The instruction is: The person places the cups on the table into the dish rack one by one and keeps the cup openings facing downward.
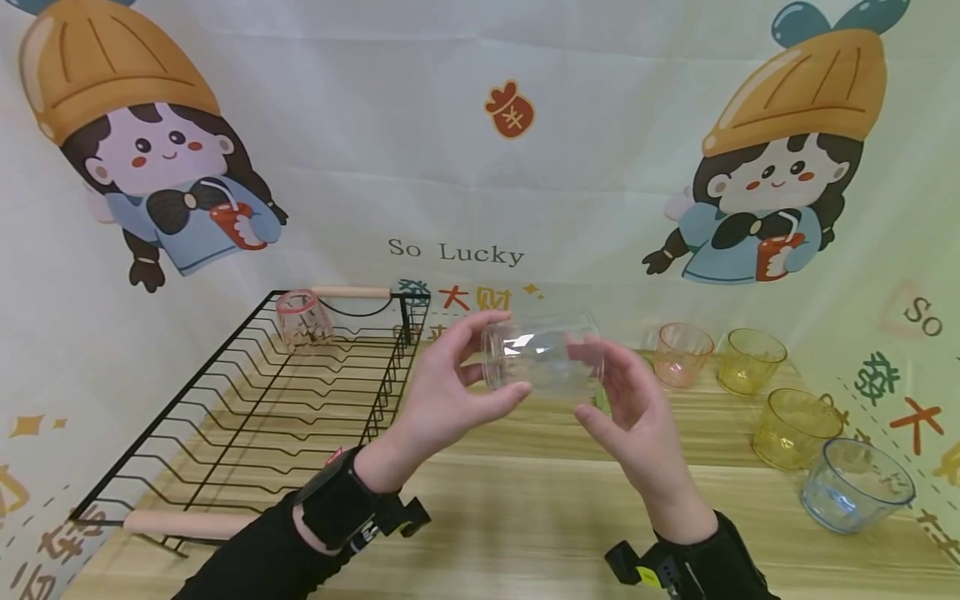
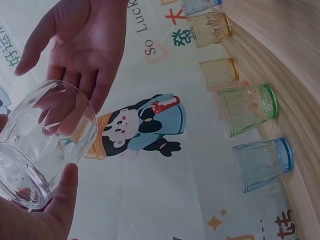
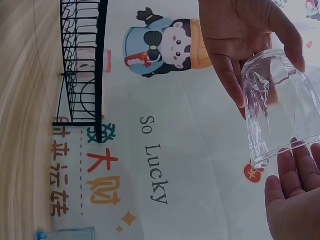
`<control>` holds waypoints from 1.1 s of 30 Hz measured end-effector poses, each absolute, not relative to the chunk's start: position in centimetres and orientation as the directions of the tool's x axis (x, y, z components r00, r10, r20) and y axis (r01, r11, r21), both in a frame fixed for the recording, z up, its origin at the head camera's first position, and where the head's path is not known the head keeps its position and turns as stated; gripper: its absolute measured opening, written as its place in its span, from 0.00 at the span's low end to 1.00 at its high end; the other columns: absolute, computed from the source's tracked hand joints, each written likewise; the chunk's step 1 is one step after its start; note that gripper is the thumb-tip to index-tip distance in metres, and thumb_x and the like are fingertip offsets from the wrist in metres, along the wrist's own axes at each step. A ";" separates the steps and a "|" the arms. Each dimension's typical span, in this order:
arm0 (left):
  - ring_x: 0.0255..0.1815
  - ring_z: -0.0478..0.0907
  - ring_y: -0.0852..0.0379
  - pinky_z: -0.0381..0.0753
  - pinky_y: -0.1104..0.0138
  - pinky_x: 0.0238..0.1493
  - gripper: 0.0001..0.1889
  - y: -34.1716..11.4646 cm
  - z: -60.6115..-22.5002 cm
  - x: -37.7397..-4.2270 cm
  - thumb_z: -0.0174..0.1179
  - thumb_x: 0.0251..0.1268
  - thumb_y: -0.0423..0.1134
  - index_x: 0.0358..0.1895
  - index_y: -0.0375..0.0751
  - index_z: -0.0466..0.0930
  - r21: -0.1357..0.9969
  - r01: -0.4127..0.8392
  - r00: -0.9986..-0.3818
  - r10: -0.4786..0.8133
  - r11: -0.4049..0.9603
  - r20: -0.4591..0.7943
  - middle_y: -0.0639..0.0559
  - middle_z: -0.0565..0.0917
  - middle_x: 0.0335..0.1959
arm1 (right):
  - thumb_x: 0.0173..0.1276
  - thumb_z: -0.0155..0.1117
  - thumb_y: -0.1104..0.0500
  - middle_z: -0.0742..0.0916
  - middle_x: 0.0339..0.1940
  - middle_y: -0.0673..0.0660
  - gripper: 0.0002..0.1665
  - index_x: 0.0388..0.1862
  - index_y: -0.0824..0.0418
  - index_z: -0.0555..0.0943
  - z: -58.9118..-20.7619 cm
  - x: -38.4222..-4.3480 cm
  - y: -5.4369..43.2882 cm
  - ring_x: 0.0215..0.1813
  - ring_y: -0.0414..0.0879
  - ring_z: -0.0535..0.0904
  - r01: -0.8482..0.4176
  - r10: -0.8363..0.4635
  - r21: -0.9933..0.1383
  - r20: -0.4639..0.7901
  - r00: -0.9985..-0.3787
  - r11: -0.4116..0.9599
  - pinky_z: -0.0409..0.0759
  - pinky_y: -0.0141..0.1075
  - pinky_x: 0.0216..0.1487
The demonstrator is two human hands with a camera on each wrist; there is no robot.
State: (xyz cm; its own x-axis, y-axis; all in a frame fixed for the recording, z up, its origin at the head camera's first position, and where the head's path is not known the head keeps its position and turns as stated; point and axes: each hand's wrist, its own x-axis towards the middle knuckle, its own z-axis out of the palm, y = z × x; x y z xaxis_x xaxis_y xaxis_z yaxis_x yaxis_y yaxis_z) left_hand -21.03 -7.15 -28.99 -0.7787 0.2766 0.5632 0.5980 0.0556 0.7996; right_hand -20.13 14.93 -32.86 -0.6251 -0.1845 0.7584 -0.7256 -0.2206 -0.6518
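A clear drinking glass (image 1: pixel 543 357) lies sideways in the air between my two hands, above the table. My left hand (image 1: pixel 438 396) grips it round the base end, thumb below and fingers above. At the mouth end is my right hand (image 1: pixel 637 408), its fingers extended by the rim and partly seen through the glass. In the left wrist view the right palm (image 2: pixel 90 45) faces the open mouth with loosely spread fingers. The right wrist view shows the left hand (image 3: pixel 240 35) on the base and right fingertips at the rim; whether these touch it is hard to tell.
At left a black wire rack (image 1: pixel 247 425) with wooden handles bears a pink-rimmed glass (image 1: pixel 303 321) at its far end. To the right stand a pink glass (image 1: pixel 682 357), yellow glasses (image 1: pixel 750 362) and a blue glass (image 1: pixel 857 487). A green glass (image 2: pixel 247 110) shows in the left wrist view.
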 end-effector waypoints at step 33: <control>0.54 0.78 0.51 0.83 0.65 0.51 0.37 -9.8 -28.4 -21.6 0.74 0.48 0.27 0.65 0.38 0.71 0.795 0.577 -0.810 0.253 0.184 0.529 0.45 0.79 0.56 | 0.59 0.57 0.83 0.77 0.68 0.60 0.39 0.71 0.73 0.65 -34.6 -20.2 17.3 0.70 0.50 0.68 -0.725 -0.197 -0.670 0.741 -0.642 -0.160 0.61 0.33 0.73</control>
State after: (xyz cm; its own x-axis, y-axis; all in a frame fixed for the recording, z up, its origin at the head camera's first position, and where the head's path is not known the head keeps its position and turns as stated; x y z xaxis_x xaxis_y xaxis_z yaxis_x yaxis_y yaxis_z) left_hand -21.58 -9.81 -28.45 -0.8098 0.2533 0.5291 0.5774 0.1845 0.7954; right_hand -20.21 17.30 -34.62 -0.6418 -0.1974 0.7410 -0.7248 -0.1597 -0.6702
